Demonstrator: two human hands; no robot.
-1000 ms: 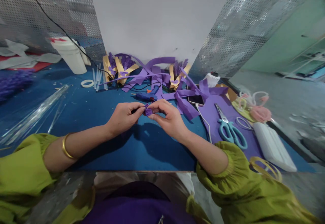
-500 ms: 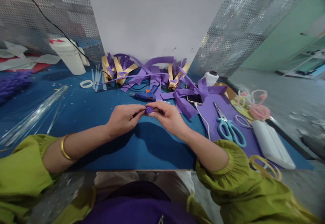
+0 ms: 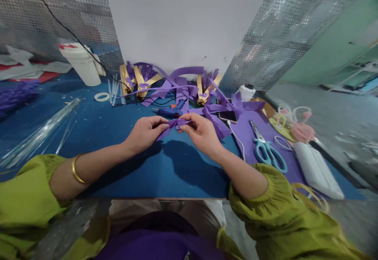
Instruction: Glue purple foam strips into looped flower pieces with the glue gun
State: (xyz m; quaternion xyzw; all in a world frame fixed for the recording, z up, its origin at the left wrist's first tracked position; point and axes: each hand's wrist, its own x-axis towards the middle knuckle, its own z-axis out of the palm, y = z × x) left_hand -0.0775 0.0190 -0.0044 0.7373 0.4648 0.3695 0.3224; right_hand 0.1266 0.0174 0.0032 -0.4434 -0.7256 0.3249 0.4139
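Note:
A strip of purple ribbon (image 3: 167,131), gathered into a bunch near its middle, is stretched between my two hands above the blue table. My left hand (image 3: 147,131) pinches its left part between thumb and fingers. At the gathered bunch, my right hand (image 3: 201,131) is closed with thumb and index finger on the ribbon. Just beyond my fingertips lies a blue glue gun (image 3: 169,111). Other purple ribbon strips (image 3: 214,120) lie loosely behind and to the right of my right hand.
Small bouquets (image 3: 144,80) in tan wrapping stand along the white board. Light-blue scissors (image 3: 265,150), a phone (image 3: 228,116) with a white cable, and a white packet (image 3: 317,169) lie right. Clear film strips (image 3: 44,128), a tape ring (image 3: 101,96) and a white container (image 3: 81,65) are left.
The small purple bundle between my fingertips is now spread out, with a length of ribbon showing toward the left. My hands have moved slightly apart.

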